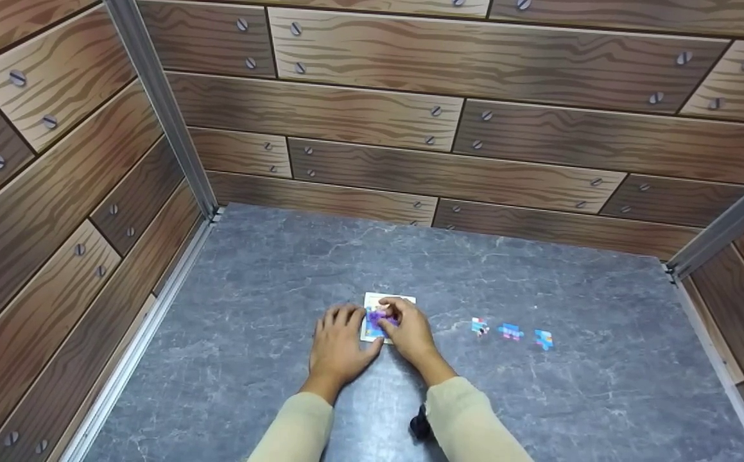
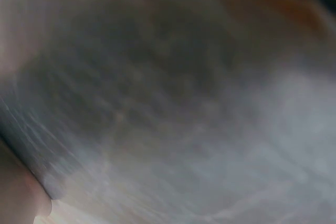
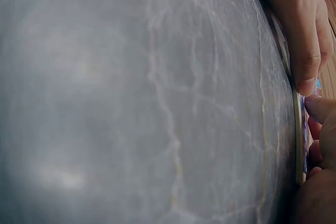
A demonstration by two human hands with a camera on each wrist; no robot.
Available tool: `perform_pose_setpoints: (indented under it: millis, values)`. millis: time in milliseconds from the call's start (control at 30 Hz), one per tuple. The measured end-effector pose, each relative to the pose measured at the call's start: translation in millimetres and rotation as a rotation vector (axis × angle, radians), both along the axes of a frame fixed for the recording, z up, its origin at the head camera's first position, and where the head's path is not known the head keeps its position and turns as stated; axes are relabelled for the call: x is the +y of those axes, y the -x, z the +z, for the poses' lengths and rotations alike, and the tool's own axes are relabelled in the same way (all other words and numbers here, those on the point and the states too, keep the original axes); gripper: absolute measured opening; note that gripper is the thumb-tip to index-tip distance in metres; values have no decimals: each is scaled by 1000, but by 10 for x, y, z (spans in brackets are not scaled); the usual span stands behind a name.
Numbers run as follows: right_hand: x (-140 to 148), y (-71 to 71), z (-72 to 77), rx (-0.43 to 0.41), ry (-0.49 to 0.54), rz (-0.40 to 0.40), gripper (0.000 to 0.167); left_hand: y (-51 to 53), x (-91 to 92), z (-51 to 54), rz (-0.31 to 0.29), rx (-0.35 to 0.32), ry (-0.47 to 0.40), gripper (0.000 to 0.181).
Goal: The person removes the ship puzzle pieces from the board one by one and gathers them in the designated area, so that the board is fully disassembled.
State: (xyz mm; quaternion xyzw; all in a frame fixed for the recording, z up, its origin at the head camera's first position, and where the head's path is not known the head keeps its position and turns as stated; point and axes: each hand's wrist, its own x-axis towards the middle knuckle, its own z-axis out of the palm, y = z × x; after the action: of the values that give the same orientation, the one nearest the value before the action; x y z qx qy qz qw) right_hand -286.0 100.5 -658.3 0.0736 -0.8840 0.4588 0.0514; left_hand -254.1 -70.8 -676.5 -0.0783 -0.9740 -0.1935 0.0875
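A small puzzle board (image 1: pixel 372 299) with a white border lies flat on the grey table, its blue and purple picture partly covered by my hands. At its left edge my left hand (image 1: pixel 339 340) rests with fingers extended, the thumb at the near edge. My right hand (image 1: pixel 412 330) reaches over the board's right side, thumb and fingers bent together at a purple puzzle piece (image 1: pixel 381 319). The right wrist view catches the board's thin edge (image 3: pixel 300 145) beside the fingertips. Blur fills most of the left wrist view, with a fingertip (image 2: pixel 42 205) at the lower left.
Three loose puzzle pieces lie in a row to the right: one blue, white and red (image 1: pixel 479 326), one blue and pink (image 1: pixel 510 331), one blue and orange (image 1: pixel 544 339). Wood-print walls (image 1: pixel 372 109) enclose the table (image 1: pixel 269 269). Something black (image 1: pixel 419 425) shows by the right sleeve.
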Motion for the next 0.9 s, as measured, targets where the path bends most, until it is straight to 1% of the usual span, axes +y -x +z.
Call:
perform_pose_setpoints:
  millis: [133,267,333,500,700,900]
  values:
    - [4,0,-16,33,-41,8,34,3,3,-3,-1,3,3,69]
    - [12,-5,-18,62,-71,19,29,1,2,-8,1,7,1,68]
    - [16,-8,-14,67,-68,24,27,-2,2,-9,1,13,-1,68]
    - [30,-13,-16,57,-28,31,26,-9,6,-7,-2,18,-6,67]
    - [50,-8,-35,56,6,9,27,-9,8,-2,-1,12,-5,68]
    - [101,17,-19,40,100,30,26,-15,2,4,8,-11,8,68]
